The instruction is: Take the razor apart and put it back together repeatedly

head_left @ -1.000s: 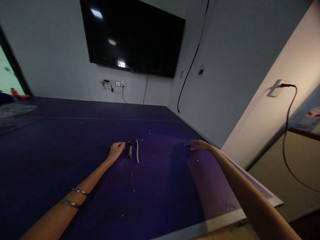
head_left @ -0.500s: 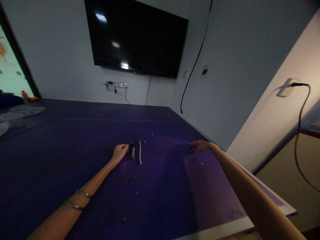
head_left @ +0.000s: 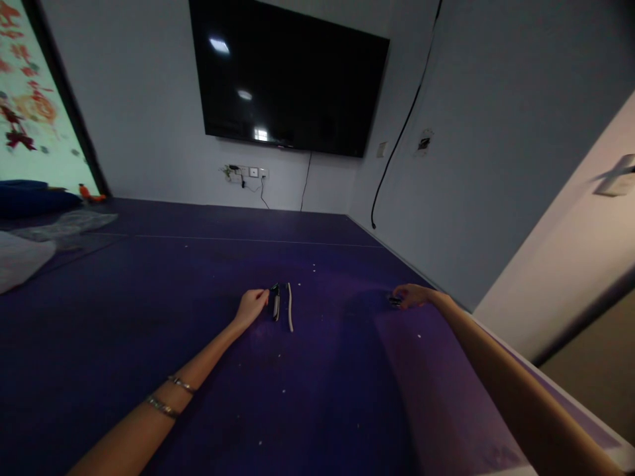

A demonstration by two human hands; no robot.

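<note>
My left hand (head_left: 252, 307) is closed in a pinch at the upper end of a dark piece with a pale strip (head_left: 276, 307). Just right of it a thin, slightly curved pale strip (head_left: 290, 308) lies lengthwise on the purple surface; whether the two join at the top I cannot tell. Far to the right, my right hand (head_left: 413, 295) rests low over the surface, its fingers curled round a small dark object (head_left: 394, 301). That object is partly hidden by the fingers and too small to name.
The purple tabletop (head_left: 317, 383) carries several tiny white specks. Crumpled clear plastic (head_left: 69, 225) and a white sheet (head_left: 22, 258) lie at the left, near an orange object (head_left: 90, 194). A black cable (head_left: 397, 125) hangs along the wall beside the television (head_left: 297, 79).
The view has turned a little to the left, so everything sits further right in it. Both hands stay at the same things, with little movement of their own.
</note>
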